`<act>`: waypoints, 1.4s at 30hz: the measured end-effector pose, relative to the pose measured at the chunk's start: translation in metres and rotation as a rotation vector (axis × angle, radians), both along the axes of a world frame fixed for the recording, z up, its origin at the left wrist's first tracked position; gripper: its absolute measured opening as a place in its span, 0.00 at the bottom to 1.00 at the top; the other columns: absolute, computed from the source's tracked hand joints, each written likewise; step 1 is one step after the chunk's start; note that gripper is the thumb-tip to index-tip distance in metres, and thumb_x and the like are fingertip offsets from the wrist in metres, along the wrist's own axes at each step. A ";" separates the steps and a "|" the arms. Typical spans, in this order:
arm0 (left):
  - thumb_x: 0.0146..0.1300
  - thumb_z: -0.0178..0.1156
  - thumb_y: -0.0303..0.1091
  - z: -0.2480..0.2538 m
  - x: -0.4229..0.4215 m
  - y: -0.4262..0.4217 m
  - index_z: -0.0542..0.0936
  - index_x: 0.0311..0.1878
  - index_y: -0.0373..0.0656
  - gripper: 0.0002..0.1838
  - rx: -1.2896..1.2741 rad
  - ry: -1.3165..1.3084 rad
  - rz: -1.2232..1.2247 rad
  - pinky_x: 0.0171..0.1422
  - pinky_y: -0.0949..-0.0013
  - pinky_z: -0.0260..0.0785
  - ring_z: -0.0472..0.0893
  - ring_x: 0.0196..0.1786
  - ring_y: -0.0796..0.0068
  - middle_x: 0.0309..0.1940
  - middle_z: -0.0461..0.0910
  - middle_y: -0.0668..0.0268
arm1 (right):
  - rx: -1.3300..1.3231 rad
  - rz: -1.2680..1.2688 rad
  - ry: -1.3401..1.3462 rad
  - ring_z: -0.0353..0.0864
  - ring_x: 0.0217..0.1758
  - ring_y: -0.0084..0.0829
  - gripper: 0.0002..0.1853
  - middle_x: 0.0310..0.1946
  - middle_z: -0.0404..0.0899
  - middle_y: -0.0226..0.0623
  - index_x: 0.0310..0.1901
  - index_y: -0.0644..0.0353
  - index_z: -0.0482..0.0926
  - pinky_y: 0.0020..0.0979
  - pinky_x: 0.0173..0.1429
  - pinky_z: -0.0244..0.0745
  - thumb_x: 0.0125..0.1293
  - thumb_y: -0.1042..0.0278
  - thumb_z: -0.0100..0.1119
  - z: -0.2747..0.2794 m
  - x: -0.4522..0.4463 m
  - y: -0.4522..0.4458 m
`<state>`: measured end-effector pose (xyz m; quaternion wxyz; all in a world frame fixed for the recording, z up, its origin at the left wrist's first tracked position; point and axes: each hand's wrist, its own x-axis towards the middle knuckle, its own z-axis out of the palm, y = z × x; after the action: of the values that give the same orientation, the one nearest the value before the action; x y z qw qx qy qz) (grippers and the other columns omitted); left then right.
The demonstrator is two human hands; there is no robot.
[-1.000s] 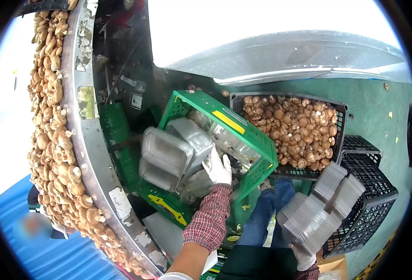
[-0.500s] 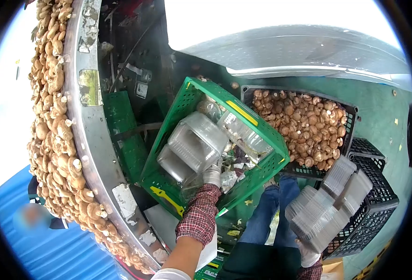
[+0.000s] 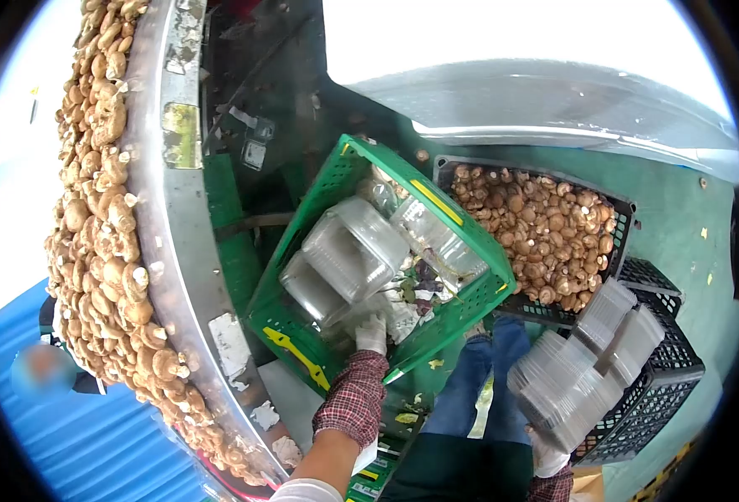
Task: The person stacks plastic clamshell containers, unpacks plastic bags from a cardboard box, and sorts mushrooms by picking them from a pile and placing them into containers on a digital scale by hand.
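Note:
My left hand (image 3: 372, 335), in a white glove, reaches into a green plastic crate (image 3: 302, 209). Its fingers look extended, beside loose clear plastic and scraps at the crate's near side. Just beyond them lies a stack of clear plastic trays (image 3: 354, 249), apart from the hand. My right hand (image 3: 547, 456), also gloved, grips stacked clear plastic trays (image 3: 566, 389) from below at the lower right; its fingers are partly hidden by them.
A black crate full of mushrooms (image 3: 545, 230) stands beyond the green one. Black crates (image 3: 654, 393) sit at the right. Along the left, mushrooms (image 3: 106, 226) cover a metal-edged conveyor (image 3: 187, 276). Part of a person (image 3: 64, 372) shows at the lower left.
My left hand has drawn back slightly from the trays toward the crate's near side. My right hand still holds its stack. The view has shifted a little.

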<state>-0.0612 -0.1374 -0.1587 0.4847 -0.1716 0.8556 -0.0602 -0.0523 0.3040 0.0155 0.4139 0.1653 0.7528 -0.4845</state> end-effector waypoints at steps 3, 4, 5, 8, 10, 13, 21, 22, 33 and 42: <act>0.56 0.62 0.32 -0.002 0.003 -0.004 0.69 0.58 0.51 0.25 -0.069 0.112 -0.096 0.62 0.53 0.65 0.71 0.62 0.60 0.57 0.70 0.62 | -0.410 -0.535 -0.123 0.69 0.62 0.48 0.30 0.64 0.65 0.47 0.66 0.59 0.59 0.55 0.63 0.68 0.68 0.58 0.56 -0.021 0.037 0.019; 0.55 0.63 0.34 -0.001 0.001 -0.004 0.69 0.58 0.51 0.26 -0.075 0.101 0.003 0.64 0.53 0.63 0.69 0.63 0.60 0.58 0.70 0.62 | -0.544 -0.750 -0.173 0.68 0.63 0.49 0.30 0.64 0.64 0.48 0.66 0.59 0.59 0.58 0.63 0.67 0.69 0.56 0.54 -0.019 0.037 0.016; 0.53 0.65 0.36 0.002 -0.001 -0.005 0.69 0.58 0.51 0.28 -0.087 0.092 0.102 0.65 0.53 0.61 0.68 0.65 0.60 0.58 0.70 0.63 | -0.380 -0.711 -0.212 0.71 0.59 0.42 0.31 0.59 0.69 0.44 0.64 0.59 0.62 0.47 0.57 0.71 0.62 0.60 0.62 -0.017 0.036 0.014; 0.51 0.67 0.37 -0.017 0.018 -0.016 0.69 0.58 0.54 0.29 -0.107 0.061 0.116 0.68 0.52 0.59 0.67 0.65 0.59 0.56 0.72 0.64 | -0.104 -0.472 -0.187 0.74 0.55 0.36 0.34 0.55 0.74 0.40 0.61 0.57 0.66 0.39 0.53 0.74 0.55 0.60 0.70 -0.019 0.032 0.010; 0.52 0.66 0.36 -0.016 0.024 -0.016 0.70 0.57 0.56 0.27 -0.096 0.048 0.091 0.67 0.52 0.61 0.67 0.65 0.58 0.54 0.74 0.64 | 0.013 -0.278 -0.132 0.74 0.56 0.38 0.34 0.56 0.74 0.40 0.62 0.55 0.66 0.41 0.55 0.73 0.55 0.57 0.70 -0.020 0.037 0.016; 0.55 0.61 0.29 -0.014 0.029 -0.018 0.72 0.53 0.56 0.21 -0.051 0.176 0.213 0.60 0.55 0.68 0.70 0.61 0.59 0.49 0.76 0.64 | 0.497 0.659 0.412 0.73 0.57 0.42 0.34 0.58 0.73 0.39 0.62 0.52 0.67 0.44 0.59 0.70 0.55 0.52 0.68 -0.022 0.040 0.019; 0.48 0.55 0.14 0.075 -0.026 0.028 0.62 0.71 0.62 0.45 0.053 0.578 0.126 0.50 0.62 0.75 0.76 0.48 0.57 0.55 0.72 0.59 | 0.279 0.488 0.153 0.72 0.58 0.40 0.35 0.58 0.72 0.38 0.62 0.53 0.66 0.42 0.60 0.70 0.54 0.55 0.67 -0.013 0.017 0.010; 0.48 0.54 0.14 0.089 -0.045 0.041 0.62 0.71 0.59 0.45 0.090 0.727 0.148 0.50 0.61 0.75 0.77 0.47 0.57 0.58 0.71 0.58 | 0.263 0.458 0.169 0.72 0.58 0.40 0.35 0.58 0.72 0.38 0.63 0.53 0.66 0.42 0.59 0.70 0.53 0.56 0.67 -0.013 0.018 0.010; 0.49 0.56 0.27 0.122 -0.210 0.143 0.77 0.19 0.42 0.06 0.253 0.783 -0.588 0.41 0.65 0.63 0.71 0.36 0.64 0.27 0.74 0.60 | 0.062 0.076 0.111 0.76 0.54 0.36 0.27 0.53 0.76 0.40 0.58 0.61 0.70 0.37 0.58 0.71 0.58 0.65 0.67 0.025 -0.014 0.005; 0.52 0.54 0.25 0.054 -0.192 0.132 0.77 0.39 0.32 0.11 0.528 0.709 -0.415 0.52 0.61 0.69 0.74 0.46 0.59 0.41 0.75 0.56 | 0.069 -0.051 0.182 0.72 0.60 0.39 0.29 0.58 0.73 0.40 0.61 0.60 0.68 0.39 0.65 0.65 0.59 0.60 0.63 -0.002 0.013 0.015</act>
<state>-0.2536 -0.0055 -0.1049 0.1682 0.1217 0.9701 0.1257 -0.0389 0.3188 0.0133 0.3255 0.1539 0.7990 -0.4817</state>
